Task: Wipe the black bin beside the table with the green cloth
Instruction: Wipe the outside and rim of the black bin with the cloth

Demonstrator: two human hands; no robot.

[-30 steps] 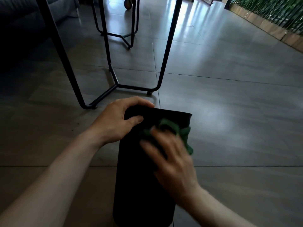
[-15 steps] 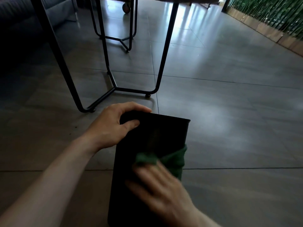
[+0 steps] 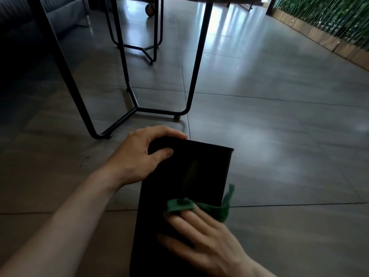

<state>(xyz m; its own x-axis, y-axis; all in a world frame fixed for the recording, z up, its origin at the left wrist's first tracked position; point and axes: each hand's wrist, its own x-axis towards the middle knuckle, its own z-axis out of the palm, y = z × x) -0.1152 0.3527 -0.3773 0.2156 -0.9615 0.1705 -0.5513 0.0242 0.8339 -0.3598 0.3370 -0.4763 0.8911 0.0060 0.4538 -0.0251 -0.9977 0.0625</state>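
The black bin (image 3: 191, 172) lies tilted on the grey tiled floor, its long side facing up and its far end pointing toward the table legs. My left hand (image 3: 139, 156) grips the bin's far left corner, fingers curled over the edge and thumb on top. My right hand (image 3: 205, 240) lies flat on the bin's side near me and presses the green cloth (image 3: 201, 206) against it. The cloth sticks out past my fingertips and hangs over the bin's right edge.
Black metal table legs (image 3: 191, 76) with a floor frame stand just beyond the bin. A second black frame (image 3: 151, 47) is farther back. A dark sofa (image 3: 30, 21) sits at the far left. A green plant wall with a wooden base (image 3: 329, 35) runs along the right.
My right hand has slid the green cloth down the bin's side toward me, from near the far end to the middle. My left hand has kept its grip on the corner.
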